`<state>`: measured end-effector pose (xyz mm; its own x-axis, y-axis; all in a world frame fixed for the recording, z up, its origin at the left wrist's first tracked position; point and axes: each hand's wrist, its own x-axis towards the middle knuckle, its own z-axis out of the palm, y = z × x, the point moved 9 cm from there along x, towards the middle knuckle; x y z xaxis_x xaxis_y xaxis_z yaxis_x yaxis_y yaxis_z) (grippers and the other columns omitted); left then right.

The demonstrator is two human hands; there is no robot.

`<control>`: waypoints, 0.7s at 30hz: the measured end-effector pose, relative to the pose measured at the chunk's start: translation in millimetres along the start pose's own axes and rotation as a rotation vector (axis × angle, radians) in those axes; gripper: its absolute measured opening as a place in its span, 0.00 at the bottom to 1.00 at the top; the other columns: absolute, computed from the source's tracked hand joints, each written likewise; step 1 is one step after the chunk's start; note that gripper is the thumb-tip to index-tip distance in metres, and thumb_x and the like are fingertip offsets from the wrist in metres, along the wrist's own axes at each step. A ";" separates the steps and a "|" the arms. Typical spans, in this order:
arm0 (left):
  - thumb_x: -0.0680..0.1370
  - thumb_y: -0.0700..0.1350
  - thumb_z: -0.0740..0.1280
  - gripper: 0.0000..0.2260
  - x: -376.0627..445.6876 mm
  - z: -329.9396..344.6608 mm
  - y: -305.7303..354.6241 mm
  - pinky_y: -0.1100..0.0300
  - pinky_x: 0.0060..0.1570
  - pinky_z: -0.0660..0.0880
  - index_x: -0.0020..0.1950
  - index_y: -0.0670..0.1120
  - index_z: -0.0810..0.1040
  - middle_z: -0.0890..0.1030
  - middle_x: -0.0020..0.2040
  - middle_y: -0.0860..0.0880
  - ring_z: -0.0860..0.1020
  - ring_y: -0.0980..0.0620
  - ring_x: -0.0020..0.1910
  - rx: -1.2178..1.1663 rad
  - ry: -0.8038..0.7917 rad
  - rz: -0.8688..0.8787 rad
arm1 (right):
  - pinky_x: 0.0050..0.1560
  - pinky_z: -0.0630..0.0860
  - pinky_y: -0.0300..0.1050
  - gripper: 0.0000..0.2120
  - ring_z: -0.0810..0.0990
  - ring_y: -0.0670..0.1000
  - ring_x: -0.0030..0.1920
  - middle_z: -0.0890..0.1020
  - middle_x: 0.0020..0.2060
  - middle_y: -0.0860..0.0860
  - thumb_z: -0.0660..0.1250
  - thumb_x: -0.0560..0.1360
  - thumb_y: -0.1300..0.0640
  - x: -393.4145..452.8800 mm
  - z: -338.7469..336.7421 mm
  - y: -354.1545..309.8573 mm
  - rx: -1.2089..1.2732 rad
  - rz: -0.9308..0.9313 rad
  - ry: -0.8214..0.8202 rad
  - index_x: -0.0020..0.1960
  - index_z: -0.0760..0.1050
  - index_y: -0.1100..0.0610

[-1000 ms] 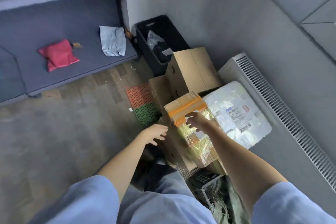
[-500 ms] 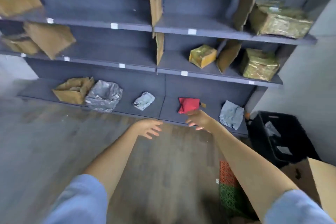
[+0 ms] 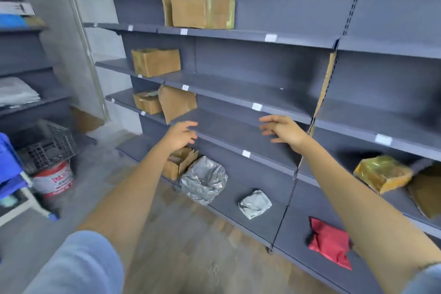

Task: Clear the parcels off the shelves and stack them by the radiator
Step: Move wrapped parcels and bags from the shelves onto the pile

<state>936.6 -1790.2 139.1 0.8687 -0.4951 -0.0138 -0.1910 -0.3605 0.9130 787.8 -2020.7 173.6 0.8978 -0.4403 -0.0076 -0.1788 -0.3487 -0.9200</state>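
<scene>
Grey shelving [image 3: 238, 93] fills the view, with parcels spread over it. A cardboard box [image 3: 202, 11] stands on the top shelf and another box [image 3: 156, 62] one level down. Lower left lie a small box [image 3: 146, 102] and a tilted brown parcel [image 3: 177, 102]. On the bottom shelf are an open carton [image 3: 180, 164], a big silver bag [image 3: 204, 181], a small silver packet [image 3: 254, 204] and a red pouch [image 3: 330, 242]. A gold-wrapped parcel [image 3: 381, 173] sits at the right. My left hand [image 3: 181, 135] and right hand [image 3: 282, 129] reach forward, empty, fingers spread, touching nothing.
A second rack [image 3: 23, 59] stands at the left with bagged goods. Below it are a dark crate [image 3: 45, 145], a white and red bucket [image 3: 53, 180] and something blue [image 3: 9, 164]. A cardboard divider [image 3: 324, 88] stands between shelf bays. The floor is wood-look planks.
My view swung from the stack by the radiator up and left onto the shelves. My right hand let go of the orange-taped parcel, and both empty hands rose toward the middle shelves.
</scene>
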 end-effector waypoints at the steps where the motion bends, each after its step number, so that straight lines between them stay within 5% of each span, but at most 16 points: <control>1: 0.79 0.31 0.57 0.19 25.9 -18.2 2.4 0.70 0.33 0.73 0.71 0.35 0.65 0.74 0.53 0.35 0.74 0.47 0.40 0.048 0.015 -0.001 | 0.47 0.72 0.44 0.14 0.77 0.50 0.50 0.78 0.49 0.51 0.57 0.79 0.62 22.4 2.0 -10.5 0.005 -0.024 0.003 0.62 0.74 0.55; 7: 0.77 0.31 0.62 0.18 180.6 -108.5 48.2 0.69 0.41 0.73 0.67 0.37 0.71 0.73 0.65 0.35 0.75 0.39 0.61 0.292 0.074 -0.025 | 0.44 0.70 0.43 0.15 0.75 0.52 0.50 0.78 0.54 0.58 0.54 0.80 0.66 164.8 -11.3 -81.1 0.007 -0.116 0.038 0.64 0.73 0.62; 9: 0.78 0.31 0.60 0.18 225.3 -131.8 72.9 0.71 0.34 0.71 0.68 0.35 0.71 0.76 0.59 0.32 0.78 0.38 0.50 0.281 0.087 0.000 | 0.47 0.72 0.45 0.15 0.76 0.54 0.53 0.78 0.58 0.61 0.54 0.80 0.66 211.6 -22.1 -114.8 0.023 -0.160 0.089 0.63 0.73 0.63; 12: 0.80 0.32 0.56 0.18 277.7 -172.8 108.4 0.63 0.35 0.72 0.70 0.33 0.66 0.74 0.44 0.39 0.75 0.53 0.31 0.074 0.197 0.004 | 0.43 0.70 0.42 0.15 0.77 0.59 0.57 0.77 0.61 0.62 0.54 0.80 0.66 274.3 -30.0 -174.4 0.007 -0.280 0.130 0.63 0.73 0.62; 16: 0.81 0.40 0.59 0.14 327.8 -221.6 152.5 0.55 0.49 0.75 0.66 0.40 0.72 0.78 0.60 0.41 0.79 0.48 0.46 -0.187 0.333 0.082 | 0.40 0.69 0.35 0.15 0.75 0.52 0.50 0.78 0.55 0.61 0.55 0.80 0.64 340.0 -17.9 -236.6 -0.102 -0.383 0.111 0.63 0.74 0.62; 18: 0.82 0.44 0.57 0.14 347.1 -234.7 168.6 0.52 0.53 0.73 0.67 0.44 0.71 0.78 0.60 0.45 0.78 0.49 0.53 -0.395 0.321 0.095 | 0.39 0.68 0.34 0.14 0.77 0.55 0.55 0.78 0.56 0.59 0.55 0.80 0.63 364.3 -13.5 -257.3 -0.137 -0.424 0.113 0.62 0.75 0.59; 21: 0.82 0.45 0.57 0.13 377.7 -238.5 185.5 0.53 0.51 0.74 0.65 0.45 0.72 0.79 0.57 0.47 0.78 0.50 0.51 -0.517 0.237 0.110 | 0.52 0.68 0.38 0.15 0.75 0.52 0.60 0.76 0.61 0.54 0.55 0.79 0.63 389.2 -8.9 -271.1 -0.114 -0.453 0.137 0.60 0.76 0.56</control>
<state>1338.3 -1855.5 400.4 0.9463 -0.2962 0.1293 -0.0890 0.1459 0.9853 1182.1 -2104.9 423.5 0.8357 -0.3252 0.4427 0.1685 -0.6153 -0.7701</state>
